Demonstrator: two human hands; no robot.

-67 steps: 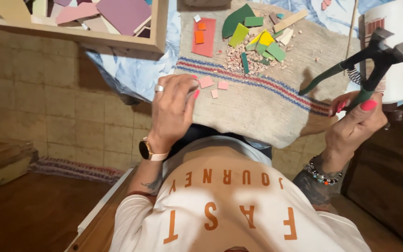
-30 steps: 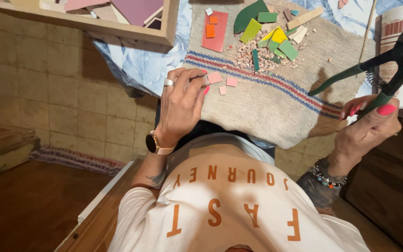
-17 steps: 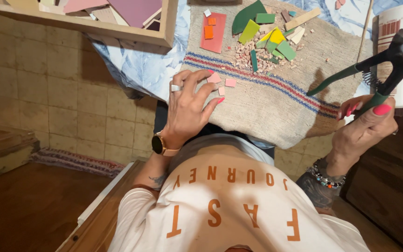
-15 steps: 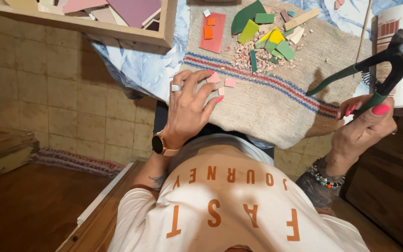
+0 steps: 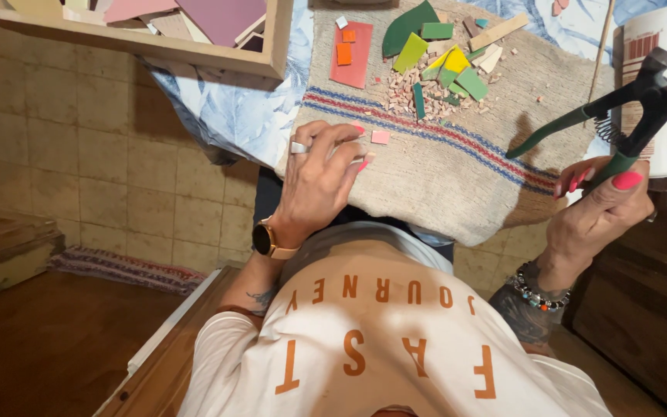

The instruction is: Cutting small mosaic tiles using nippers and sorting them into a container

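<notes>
Head view: green-handled nippers point(image 5: 619, 116), burlap cloth point(image 5: 441, 170).

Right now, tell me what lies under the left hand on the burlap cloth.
The left hand rests on the beige burlap cloth with red and blue stripes. Small pink tile pieces lie beside its fingertips. Whatever sits beneath the palm is covered.

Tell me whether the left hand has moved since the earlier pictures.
Yes. The left hand slid back from the small pink pieces toward the cloth's near edge.
</notes>
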